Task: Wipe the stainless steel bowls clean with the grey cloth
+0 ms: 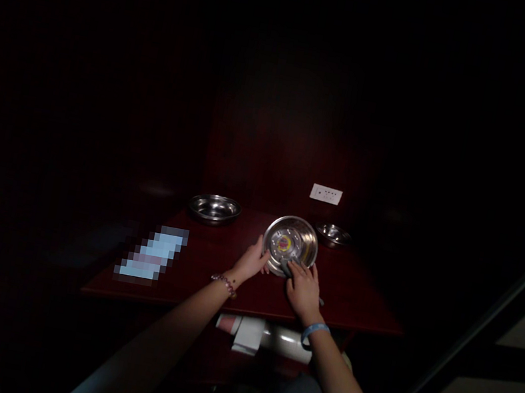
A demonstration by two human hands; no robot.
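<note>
A shiny metal bowl (306,235) with a yellow and red label inside is tilted toward me above the dark red table (210,265). My left hand (252,261) grips its left rim, the thumb near the inside edge. At the lower right of the bowl is my right hand (303,290), its fingers closed round a dark grey item (286,268) that reaches into the bowl; what it is stays unclear. A thin end of something shows beside the right wrist.
On the table stand a metal dish (214,210) at back left and a smaller metal bowl (333,235) at back right. A white socket plate (326,194) is on the wall. Below the tabletop lie paper cups (228,323) and a shiny roll-like object (287,342).
</note>
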